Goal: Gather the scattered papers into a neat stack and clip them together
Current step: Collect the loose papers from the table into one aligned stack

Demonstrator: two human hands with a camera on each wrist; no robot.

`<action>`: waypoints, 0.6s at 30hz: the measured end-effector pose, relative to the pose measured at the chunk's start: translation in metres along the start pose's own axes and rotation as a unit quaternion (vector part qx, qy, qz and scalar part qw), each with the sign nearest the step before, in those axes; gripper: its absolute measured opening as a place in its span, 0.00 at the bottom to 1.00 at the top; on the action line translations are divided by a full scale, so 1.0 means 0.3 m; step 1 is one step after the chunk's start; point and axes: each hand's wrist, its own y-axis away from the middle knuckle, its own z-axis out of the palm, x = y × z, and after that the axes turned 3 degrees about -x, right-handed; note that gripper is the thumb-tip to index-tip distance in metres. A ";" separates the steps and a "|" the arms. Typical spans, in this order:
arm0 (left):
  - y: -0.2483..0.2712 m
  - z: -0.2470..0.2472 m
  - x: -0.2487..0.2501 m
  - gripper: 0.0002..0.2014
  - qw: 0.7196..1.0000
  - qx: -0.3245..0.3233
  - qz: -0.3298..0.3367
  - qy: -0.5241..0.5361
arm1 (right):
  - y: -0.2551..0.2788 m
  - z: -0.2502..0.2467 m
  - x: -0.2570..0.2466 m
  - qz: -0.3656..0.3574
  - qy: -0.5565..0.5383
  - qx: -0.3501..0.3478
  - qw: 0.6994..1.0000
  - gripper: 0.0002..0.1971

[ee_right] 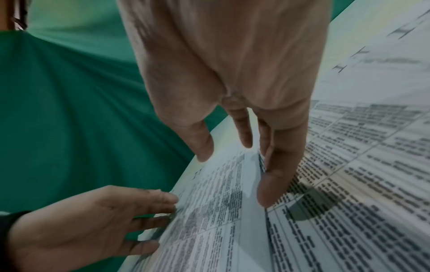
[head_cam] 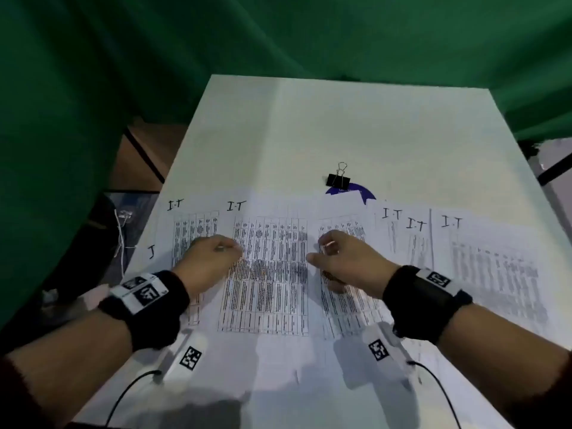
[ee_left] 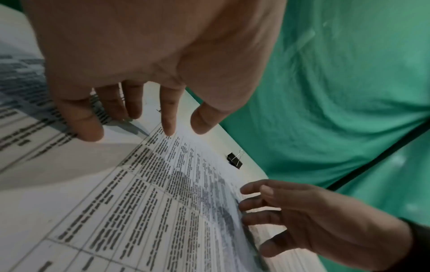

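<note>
The left hand (head_cam: 210, 258) and right hand (head_cam: 343, 258), fingers loosely extended, flank the middle sheet (head_cam: 266, 274), holding nothing. Papers (head_cam: 483, 267) fan from 9 to 3 o'clock; the binder clip (head_cam: 338, 180) sits at 12. Sliding sheets could crumple or slip off the white table (head_cam: 340, 119); green drapes (head_cam: 93, 72) surround it.

- "I·T" is handwritten at the top of the papers (head_cam: 266, 274) spread across the middle of the head view; it reads five times along the row.
- A lone "J"-like stroke stands at the left edge of that row.
- The printed tables on the sheets are too blurred to read.
- The wrist tags (head_cam: 145, 292) carry square black-and-white code patterns, no words.
</note>
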 end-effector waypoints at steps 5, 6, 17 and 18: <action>-0.076 0.003 -0.076 0.09 1.000 -0.004 -0.004 0.023 | -0.041 0.025 0.017 -0.009 -0.049 -0.007 0.999 0.26; -0.075 0.005 -0.081 0.10 1.000 0.000 0.004 0.015 | -0.041 0.036 0.014 -0.011 -0.052 -0.007 0.999 0.26; -0.047 0.000 -0.117 0.19 0.968 0.094 0.050 -0.227 | -0.006 0.186 0.045 -0.068 0.160 0.106 0.979 0.23; -0.047 -0.002 -0.118 0.20 0.970 0.089 0.047 -0.221 | 0.000 0.196 0.040 -0.072 0.151 0.107 0.980 0.19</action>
